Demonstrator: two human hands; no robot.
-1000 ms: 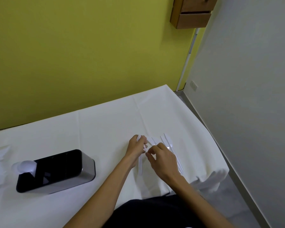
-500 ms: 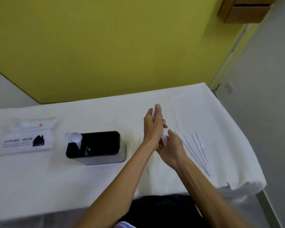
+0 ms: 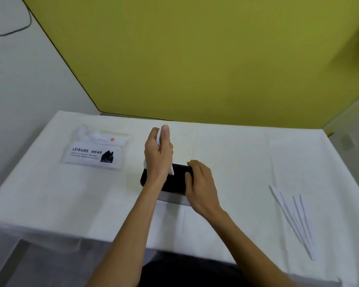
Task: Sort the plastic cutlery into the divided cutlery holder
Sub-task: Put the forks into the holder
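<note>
Grips a bunch of white plastic cutlery in the left hand, fingers curled tight round it, just above the black cutlery holder. Holds the right end of the holder with the right hand, fingers bent round it. Has more white cutlery lying side by side on the white tablecloth, far to the right, and a bag marked LEISURE WEAR on the left.

A small bunch of white plastic cutlery stands almost upright in the left hand. Its low tips are just over the black holder. The holder has a white spoon at its left end. More white pieces lie side by side, far to the right.
</note>
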